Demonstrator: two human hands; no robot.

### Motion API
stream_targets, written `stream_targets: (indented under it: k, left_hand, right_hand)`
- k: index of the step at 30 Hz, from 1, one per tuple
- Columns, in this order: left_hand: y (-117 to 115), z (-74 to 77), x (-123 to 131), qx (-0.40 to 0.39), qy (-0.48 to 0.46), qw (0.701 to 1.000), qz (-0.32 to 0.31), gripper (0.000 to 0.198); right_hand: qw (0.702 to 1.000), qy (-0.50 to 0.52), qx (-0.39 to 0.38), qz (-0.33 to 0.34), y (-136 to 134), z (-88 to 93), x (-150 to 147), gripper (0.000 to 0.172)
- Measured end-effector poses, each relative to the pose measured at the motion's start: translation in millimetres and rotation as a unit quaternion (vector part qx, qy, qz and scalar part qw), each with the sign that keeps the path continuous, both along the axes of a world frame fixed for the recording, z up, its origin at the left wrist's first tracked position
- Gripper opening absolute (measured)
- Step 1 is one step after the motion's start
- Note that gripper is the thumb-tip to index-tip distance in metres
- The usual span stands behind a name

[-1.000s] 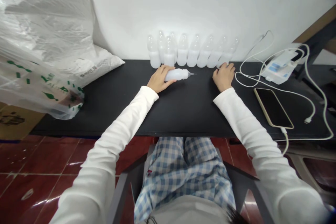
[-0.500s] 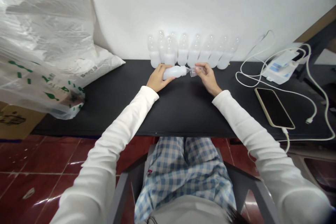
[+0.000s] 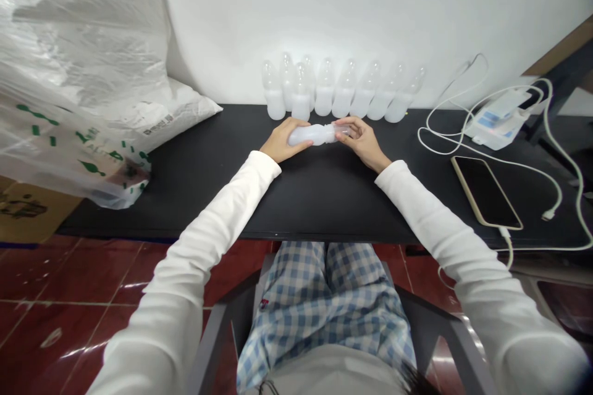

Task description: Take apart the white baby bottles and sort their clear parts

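Note:
A small white squeeze bottle [image 3: 311, 134] lies sideways between my hands, just above the black table [image 3: 324, 191]. My left hand [image 3: 279, 142] is wrapped round its body. My right hand [image 3: 364, 141] pinches a clear cap [image 3: 341, 130] that sits over the bottle's tip. Behind my hands, several capped white bottles [image 3: 343, 94] stand in a row against the white wall.
A big clear plastic bag [image 3: 78, 74] fills the table's left end. On the right lie a phone [image 3: 486, 191] face up, white cables [image 3: 532, 154] and a white and blue box [image 3: 498, 122]. Red tiled floor [image 3: 69, 308] lies below.
My right hand came from the row of bottles with a clear cap and has pushed it over the nozzle of the bottle in my left hand.

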State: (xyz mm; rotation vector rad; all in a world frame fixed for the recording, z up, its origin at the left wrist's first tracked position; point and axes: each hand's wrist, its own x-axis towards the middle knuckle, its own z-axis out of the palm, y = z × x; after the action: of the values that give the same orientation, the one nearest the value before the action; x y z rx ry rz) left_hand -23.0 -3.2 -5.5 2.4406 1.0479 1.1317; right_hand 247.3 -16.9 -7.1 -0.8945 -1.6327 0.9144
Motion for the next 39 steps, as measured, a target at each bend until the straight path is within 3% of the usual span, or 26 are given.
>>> stream_targets:
  k: [7,12,15,21,28,32,36,39]
  left_hand:
    - [-8.0,5.3,9.0,-0.053,-0.092,0.994,0.036,0.033]
    - [-17.8,8.9,20.1,-0.083,-0.133,0.988,0.015,0.032]
    - [-23.7,10.4,25.5,-0.068,-0.159,0.985,0.009,0.036]
    - [-31.8,5.5,33.2,-0.005,-0.207,0.972,0.110,0.051]
    - [-32.2,-0.6,34.4,-0.007,-0.205,0.973,0.110,0.055]
    - [-29.1,-1.1,34.3,-0.069,-0.213,0.970,0.091,0.052]
    - [-20.4,-3.2,33.8,-0.200,-0.247,0.946,0.061,0.044]
    - [-14.4,-4.0,33.3,-0.254,-0.256,0.932,0.043,0.042]
  right_hand:
    - [0.999,-0.023,-0.019,0.014,-6.0,3.7,-3.7,0.066]
    - [0.982,-0.160,0.081,-0.058,-20.5,15.5,-12.4,0.067]
    - [0.960,-0.235,0.135,-0.075,-29.0,19.4,-16.8,0.076]
    - [0.948,-0.262,0.137,-0.120,-34.0,16.5,-26.8,0.075]
    - [0.942,-0.273,0.147,-0.126,-34.6,17.8,-26.7,0.070]
    - [0.929,-0.304,0.174,-0.118,-33.6,15.0,-22.1,0.070]
    - [0.904,-0.353,0.208,-0.125,-31.1,8.1,-20.8,0.068]
    - [0.889,-0.375,0.224,-0.140,-28.8,6.1,-22.2,0.068]
